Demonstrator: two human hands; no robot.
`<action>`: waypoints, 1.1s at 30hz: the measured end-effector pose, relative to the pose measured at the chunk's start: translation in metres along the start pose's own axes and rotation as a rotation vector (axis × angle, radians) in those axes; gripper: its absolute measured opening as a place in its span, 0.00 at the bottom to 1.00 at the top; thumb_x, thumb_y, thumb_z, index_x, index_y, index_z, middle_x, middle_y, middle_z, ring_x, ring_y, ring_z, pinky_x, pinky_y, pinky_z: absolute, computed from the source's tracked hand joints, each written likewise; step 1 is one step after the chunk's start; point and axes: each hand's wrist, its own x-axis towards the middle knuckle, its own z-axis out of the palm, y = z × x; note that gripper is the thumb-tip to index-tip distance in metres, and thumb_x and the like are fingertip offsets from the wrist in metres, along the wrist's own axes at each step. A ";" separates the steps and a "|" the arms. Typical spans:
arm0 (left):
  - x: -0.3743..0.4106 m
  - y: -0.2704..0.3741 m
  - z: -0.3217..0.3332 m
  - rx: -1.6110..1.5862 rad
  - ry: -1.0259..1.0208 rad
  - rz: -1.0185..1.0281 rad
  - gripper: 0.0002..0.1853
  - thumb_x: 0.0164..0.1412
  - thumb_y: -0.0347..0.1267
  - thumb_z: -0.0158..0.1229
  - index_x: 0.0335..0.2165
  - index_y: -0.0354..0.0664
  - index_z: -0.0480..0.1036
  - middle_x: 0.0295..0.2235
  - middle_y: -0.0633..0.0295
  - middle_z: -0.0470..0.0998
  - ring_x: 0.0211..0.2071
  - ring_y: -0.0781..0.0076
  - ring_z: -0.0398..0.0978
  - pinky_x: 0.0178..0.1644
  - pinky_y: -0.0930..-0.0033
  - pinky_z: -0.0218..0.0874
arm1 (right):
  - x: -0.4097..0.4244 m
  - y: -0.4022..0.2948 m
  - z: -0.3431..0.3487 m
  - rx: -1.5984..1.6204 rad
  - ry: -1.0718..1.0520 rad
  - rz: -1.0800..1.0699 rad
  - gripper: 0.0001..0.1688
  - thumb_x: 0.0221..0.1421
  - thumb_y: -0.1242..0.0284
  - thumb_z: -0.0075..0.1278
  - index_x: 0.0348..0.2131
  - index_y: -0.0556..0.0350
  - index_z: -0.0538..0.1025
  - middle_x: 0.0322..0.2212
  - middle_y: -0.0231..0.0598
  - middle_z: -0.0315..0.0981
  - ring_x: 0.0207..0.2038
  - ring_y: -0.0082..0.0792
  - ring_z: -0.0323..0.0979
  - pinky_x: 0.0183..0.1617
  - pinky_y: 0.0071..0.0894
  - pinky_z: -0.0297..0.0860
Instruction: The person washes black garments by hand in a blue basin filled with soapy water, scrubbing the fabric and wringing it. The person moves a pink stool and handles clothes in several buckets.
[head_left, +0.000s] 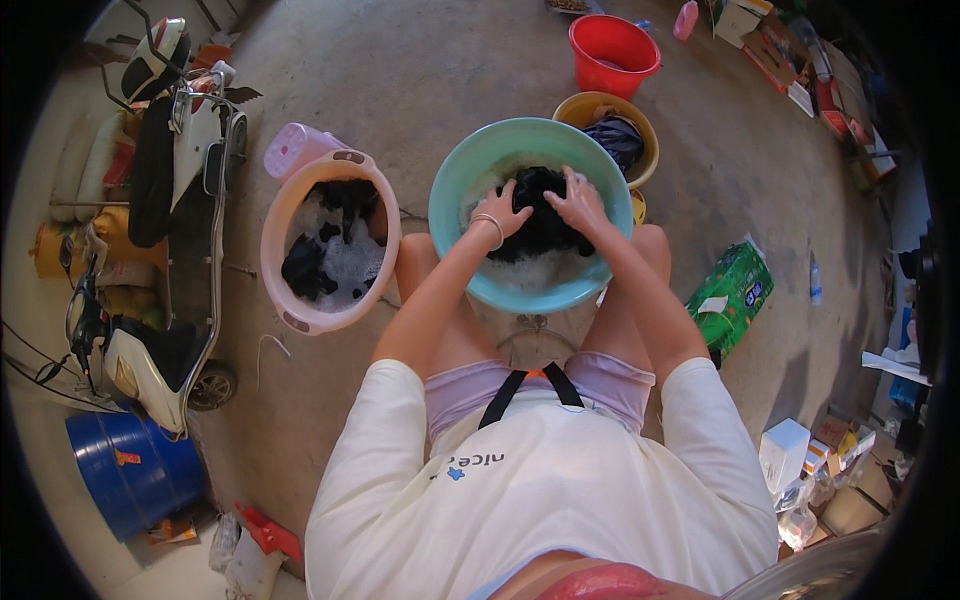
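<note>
A bunched wet black cloth (536, 225) lies in cloudy, sudsy water inside a round mint-green plastic basin (450, 225). My left hand (504, 211), with a bangle at the wrist, grips the cloth's left side. On the opposite side my right hand (577, 201) has hold of it, foam on the fingers and the thumb towards the middle. Parts of the fingertips are hidden in the folds. To the left stands an oval pale-pink tub (271, 240) with soapy water and more dark cloth (304, 268) in it.
Behind the basin are a tan basin (649, 154) with dark fabric and a red bucket (611, 79). A lilac plastic stool (296, 150) touches the pink tub. A green tissue pack (731, 296) lies right; an electric scooter (169, 352) and blue drum (139, 472) stand left.
</note>
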 end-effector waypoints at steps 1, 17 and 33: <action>0.003 -0.003 0.006 0.039 -0.005 -0.021 0.36 0.52 0.54 0.46 0.54 0.48 0.56 0.50 0.42 0.62 0.45 0.41 0.66 0.47 0.51 0.60 | -0.003 -0.008 0.004 -0.126 0.042 -0.075 0.35 0.52 0.56 0.45 0.52 0.62 0.60 0.45 0.62 0.62 0.49 0.56 0.60 0.52 0.44 0.57; 0.024 -0.020 0.047 0.276 0.438 0.247 0.19 0.52 0.37 0.47 0.45 0.50 0.67 0.35 0.52 0.71 0.35 0.55 0.72 0.37 0.48 0.62 | 0.003 -0.010 0.033 -0.234 0.206 -0.286 0.25 0.48 0.59 0.49 0.45 0.49 0.69 0.40 0.44 0.67 0.43 0.46 0.66 0.43 0.54 0.63; 0.095 -0.068 0.058 0.188 -0.099 0.293 0.22 0.57 0.42 0.39 0.38 0.33 0.69 0.35 0.38 0.72 0.38 0.45 0.71 0.44 0.52 0.61 | 0.067 0.025 0.112 -0.351 -0.524 -0.022 0.18 0.52 0.64 0.40 0.37 0.51 0.75 0.36 0.48 0.73 0.38 0.50 0.71 0.40 0.46 0.67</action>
